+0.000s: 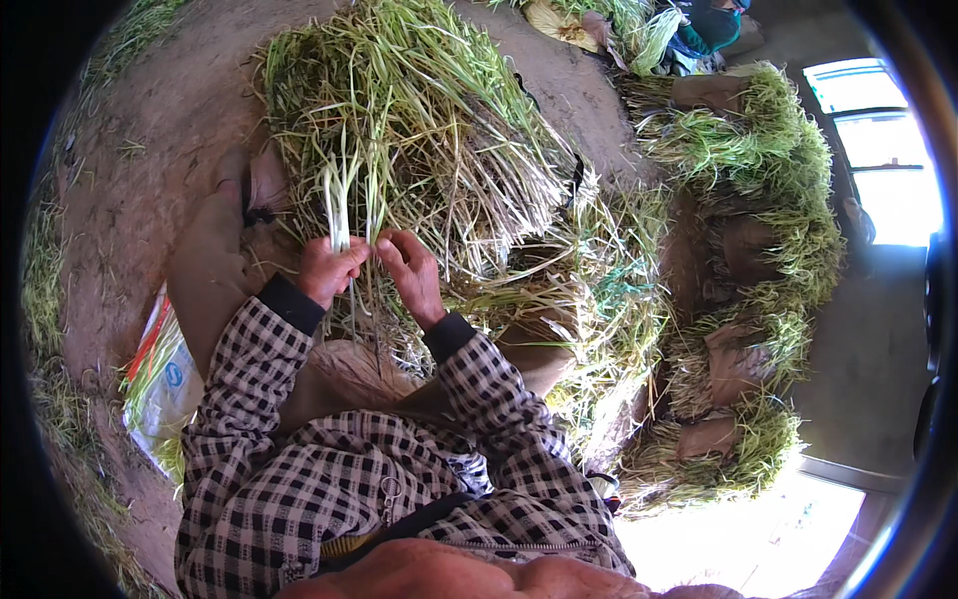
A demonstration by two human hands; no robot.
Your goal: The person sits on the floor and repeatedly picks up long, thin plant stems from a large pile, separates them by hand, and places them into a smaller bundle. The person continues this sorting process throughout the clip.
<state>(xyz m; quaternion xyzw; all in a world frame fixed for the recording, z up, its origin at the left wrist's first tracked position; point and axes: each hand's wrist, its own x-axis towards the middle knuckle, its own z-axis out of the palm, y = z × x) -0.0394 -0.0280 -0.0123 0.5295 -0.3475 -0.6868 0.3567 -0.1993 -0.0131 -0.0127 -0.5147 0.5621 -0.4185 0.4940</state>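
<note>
My left hand (329, 271) grips a small bunch of pale, peeled-looking stalks (339, 202), which stand upward from the fist. Close beside it, my right hand (410, 271) pinches a thin green stalk (373, 196) between thumb and fingers. The fingertips of both hands nearly meet there. Thin dark strands trail down below the hands, too fine to identify. Just beyond lies a large heap of leafy green stalks (419, 127), pale stem ends towards the lower right.
Stalk bundles (778, 165) with brown wraps line the wall at right. Loose stalks and leaf scraps (606, 299) lie beside my knee. A white printed sack (168, 382) lies left of my leg. A person in green (711, 30) sits at the top right.
</note>
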